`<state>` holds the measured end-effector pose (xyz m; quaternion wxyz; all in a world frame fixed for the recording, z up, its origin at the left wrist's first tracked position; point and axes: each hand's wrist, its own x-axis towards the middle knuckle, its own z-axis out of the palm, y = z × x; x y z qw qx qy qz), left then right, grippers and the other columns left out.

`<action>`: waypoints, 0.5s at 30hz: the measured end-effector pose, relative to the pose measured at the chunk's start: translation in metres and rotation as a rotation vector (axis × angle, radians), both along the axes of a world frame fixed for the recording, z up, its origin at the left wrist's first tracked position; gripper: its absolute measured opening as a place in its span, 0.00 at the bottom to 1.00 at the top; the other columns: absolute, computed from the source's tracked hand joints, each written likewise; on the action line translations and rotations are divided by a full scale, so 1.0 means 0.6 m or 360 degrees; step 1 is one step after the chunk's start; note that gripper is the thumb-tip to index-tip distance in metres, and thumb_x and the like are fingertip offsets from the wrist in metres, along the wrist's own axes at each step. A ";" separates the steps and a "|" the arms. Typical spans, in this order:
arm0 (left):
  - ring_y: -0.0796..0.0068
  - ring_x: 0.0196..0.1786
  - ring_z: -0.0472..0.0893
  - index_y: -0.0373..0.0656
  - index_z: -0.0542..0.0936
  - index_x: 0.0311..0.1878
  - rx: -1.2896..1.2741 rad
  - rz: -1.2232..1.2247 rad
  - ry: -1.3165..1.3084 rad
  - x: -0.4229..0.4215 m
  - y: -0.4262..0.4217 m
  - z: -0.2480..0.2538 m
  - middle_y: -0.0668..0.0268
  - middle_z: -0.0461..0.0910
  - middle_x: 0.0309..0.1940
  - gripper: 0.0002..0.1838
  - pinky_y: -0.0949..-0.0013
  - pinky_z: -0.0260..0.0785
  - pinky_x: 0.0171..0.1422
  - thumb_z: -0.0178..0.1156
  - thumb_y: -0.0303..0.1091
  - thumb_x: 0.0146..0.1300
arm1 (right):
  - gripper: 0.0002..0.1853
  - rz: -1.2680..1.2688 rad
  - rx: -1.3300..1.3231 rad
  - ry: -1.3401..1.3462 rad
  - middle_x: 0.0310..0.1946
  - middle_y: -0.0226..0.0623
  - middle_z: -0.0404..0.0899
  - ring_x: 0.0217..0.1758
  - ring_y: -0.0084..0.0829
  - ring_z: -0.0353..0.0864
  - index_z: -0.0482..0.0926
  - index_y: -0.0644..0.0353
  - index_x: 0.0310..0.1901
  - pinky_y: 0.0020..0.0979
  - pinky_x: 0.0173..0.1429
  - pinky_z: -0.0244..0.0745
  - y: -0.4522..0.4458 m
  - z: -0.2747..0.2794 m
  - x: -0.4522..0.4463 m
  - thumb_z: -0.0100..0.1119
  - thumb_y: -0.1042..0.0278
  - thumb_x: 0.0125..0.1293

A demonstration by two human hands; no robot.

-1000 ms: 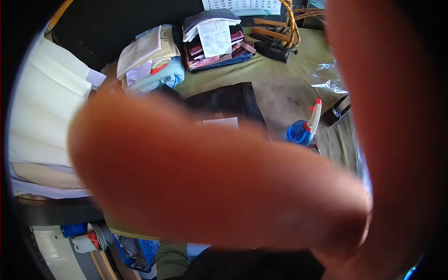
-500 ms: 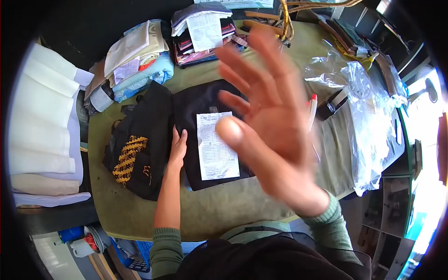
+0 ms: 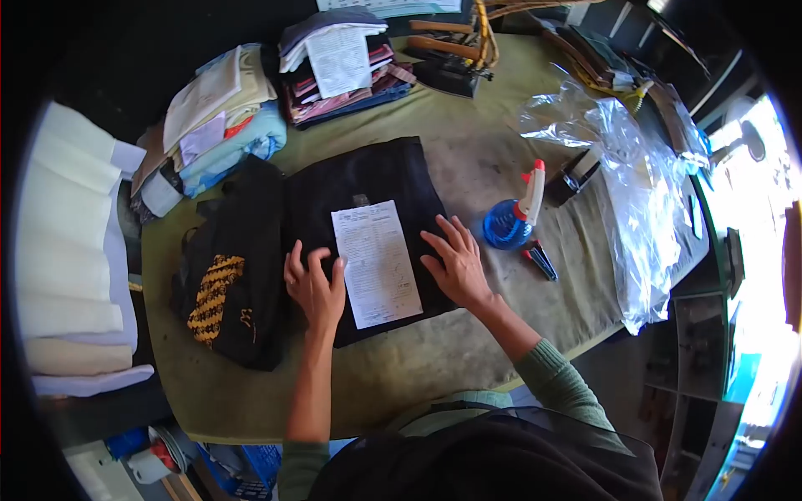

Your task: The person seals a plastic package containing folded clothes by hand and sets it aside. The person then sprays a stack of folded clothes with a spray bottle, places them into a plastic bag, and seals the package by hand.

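A folded black cloth item [image 3: 384, 171] lies flat on the padded table, with a printed paper slip [image 3: 378, 267] on top of it. My left hand [image 3: 316, 284] is over its left part, close to the slip's left edge, fingers bent and apart. On its right edge rests my right hand [image 3: 455, 263], fingers spread, holding nothing. Left of my left hand, a black bag-like item [image 3: 255, 217] with a yellow patterned patch [image 3: 217, 296] lies beside the folded cloth.
Stacks of folded clothes [image 3: 334, 71] [image 3: 225, 117] stand at the back, near an iron [image 3: 447, 75]. To the right are a blue spray bottle [image 3: 510, 224], a stapler [image 3: 541, 260], a black holder [image 3: 572, 177] and clear plastic [image 3: 639, 225]. White folded cloth [image 3: 71, 242] is at far left.
My right hand has come down from in front of the camera onto the cloth's right edge. My left hand has shifted toward the slip. The spray bottle and iron now show fully.
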<state>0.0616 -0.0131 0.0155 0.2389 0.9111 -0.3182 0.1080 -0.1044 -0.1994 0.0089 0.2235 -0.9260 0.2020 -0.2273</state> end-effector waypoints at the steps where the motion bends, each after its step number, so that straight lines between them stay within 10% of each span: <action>1: 0.48 0.68 0.55 0.53 0.78 0.42 -0.0047 -0.0045 -0.0028 -0.010 0.004 -0.002 0.58 0.61 0.64 0.12 0.43 0.46 0.67 0.63 0.44 0.57 | 0.24 0.0044 -0.0054 0.0005 0.66 0.45 0.60 0.70 0.52 0.55 0.72 0.50 0.58 0.52 0.69 0.54 0.010 0.024 -0.005 0.61 0.57 0.59; 15: 0.53 0.74 0.52 0.50 0.68 0.62 0.0184 -0.0379 -0.0095 -0.094 -0.051 0.047 0.61 0.57 0.71 0.26 0.39 0.36 0.70 0.56 0.44 0.62 | 0.30 0.0321 0.0090 0.0044 0.70 0.44 0.54 0.74 0.48 0.49 0.68 0.44 0.63 0.51 0.73 0.46 0.056 0.046 -0.112 0.63 0.57 0.57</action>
